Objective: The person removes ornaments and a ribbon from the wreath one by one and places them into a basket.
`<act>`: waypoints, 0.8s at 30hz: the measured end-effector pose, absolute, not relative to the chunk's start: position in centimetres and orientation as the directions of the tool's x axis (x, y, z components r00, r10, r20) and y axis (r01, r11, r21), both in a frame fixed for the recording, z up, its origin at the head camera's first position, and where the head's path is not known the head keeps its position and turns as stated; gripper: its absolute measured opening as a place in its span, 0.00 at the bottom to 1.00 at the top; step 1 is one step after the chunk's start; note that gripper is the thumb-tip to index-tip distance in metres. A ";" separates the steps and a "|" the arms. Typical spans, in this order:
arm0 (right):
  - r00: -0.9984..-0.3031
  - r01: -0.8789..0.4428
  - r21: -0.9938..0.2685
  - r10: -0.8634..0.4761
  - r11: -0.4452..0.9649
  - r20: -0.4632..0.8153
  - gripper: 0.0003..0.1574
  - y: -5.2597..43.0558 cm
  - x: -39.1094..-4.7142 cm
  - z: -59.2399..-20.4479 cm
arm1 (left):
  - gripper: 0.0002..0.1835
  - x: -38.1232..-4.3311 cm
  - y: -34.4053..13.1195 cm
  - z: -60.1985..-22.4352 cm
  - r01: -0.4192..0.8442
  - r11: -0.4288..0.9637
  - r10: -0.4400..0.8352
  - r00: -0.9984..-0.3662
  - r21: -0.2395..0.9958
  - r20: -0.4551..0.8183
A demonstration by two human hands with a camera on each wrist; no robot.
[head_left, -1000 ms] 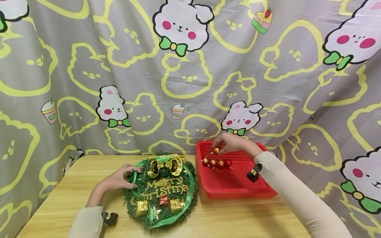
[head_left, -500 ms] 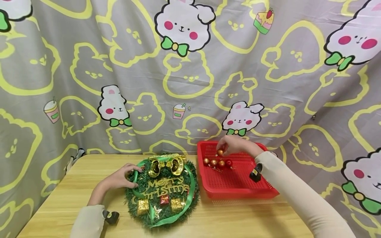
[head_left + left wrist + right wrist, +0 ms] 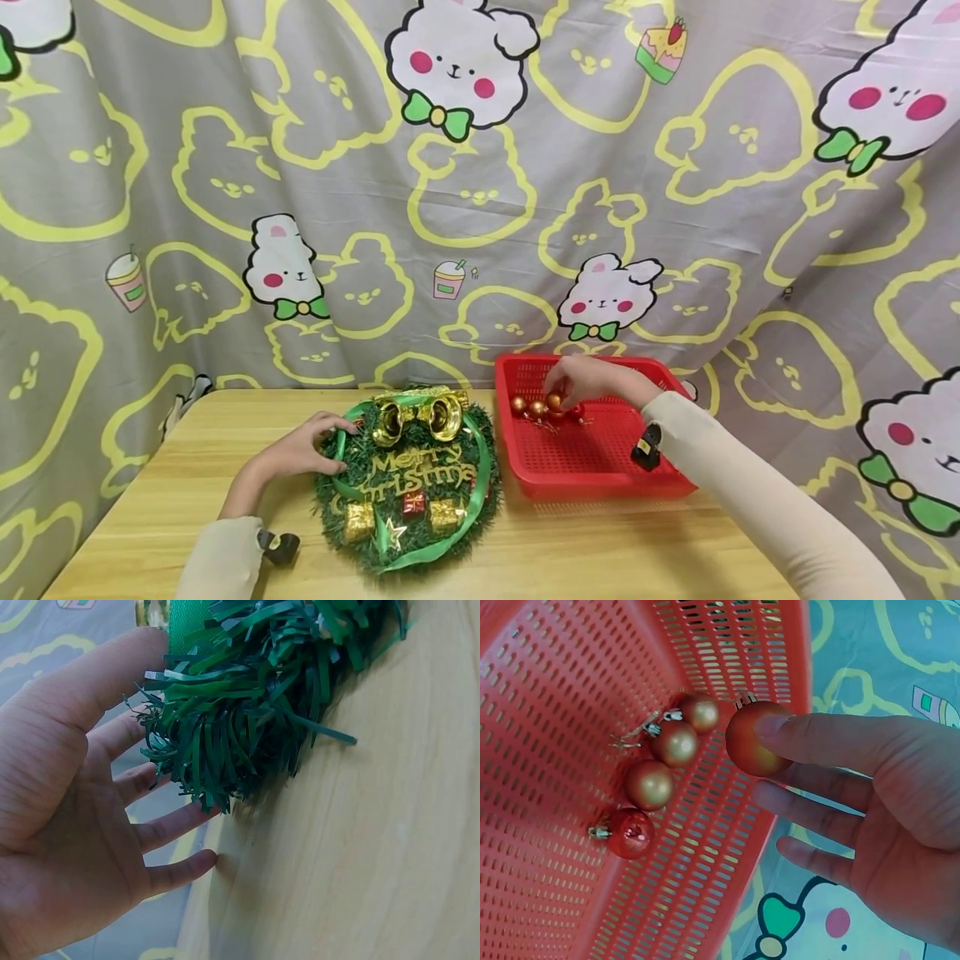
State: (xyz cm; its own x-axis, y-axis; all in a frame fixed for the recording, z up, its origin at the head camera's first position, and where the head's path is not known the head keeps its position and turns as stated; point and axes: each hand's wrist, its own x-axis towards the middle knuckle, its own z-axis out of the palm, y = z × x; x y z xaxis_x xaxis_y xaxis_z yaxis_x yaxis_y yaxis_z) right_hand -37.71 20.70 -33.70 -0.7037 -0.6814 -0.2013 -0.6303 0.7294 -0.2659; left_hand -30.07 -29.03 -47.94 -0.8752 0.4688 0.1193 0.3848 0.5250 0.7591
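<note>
Copper-coloured, the bauble (image 3: 744,746) was pinched in the right grip (image 3: 892,799), over the far left part of the red basket (image 3: 600,482); leftward and nearer lay the wreath (image 3: 408,492), the left grip (image 3: 296,450), loosely spread, at its left edge.

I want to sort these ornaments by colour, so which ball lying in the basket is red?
The shiny red ball at the row's right end in the head view. The three other balls lying in the red basket are gold.

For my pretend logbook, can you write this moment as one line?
left hand: at wreath edge; right hand: holds gold ball over red basket; inside: three gold balls, red ball
</note>
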 end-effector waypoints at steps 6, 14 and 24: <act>-0.683 -0.643 -0.273 -0.697 0.715 -0.218 0.16 20.1 -37.8 -34.3 | 0.29 -30.0 -29.0 -47.9 0.388 0.525 0.470 -0.874 0.757 0.122; -0.664 -0.661 -0.298 -0.721 0.689 -0.197 0.16 19.1 -38.2 -35.4 | 0.29 -30.0 -29.0 -47.7 0.407 0.514 0.480 -0.866 0.755 0.140; -0.622 -0.748 -0.195 -0.773 0.634 -0.124 0.18 18.5 -38.3 -37.5 | 0.29 -30.0 -29.0 -47.7 0.401 0.510 0.487 -0.864 0.761 0.129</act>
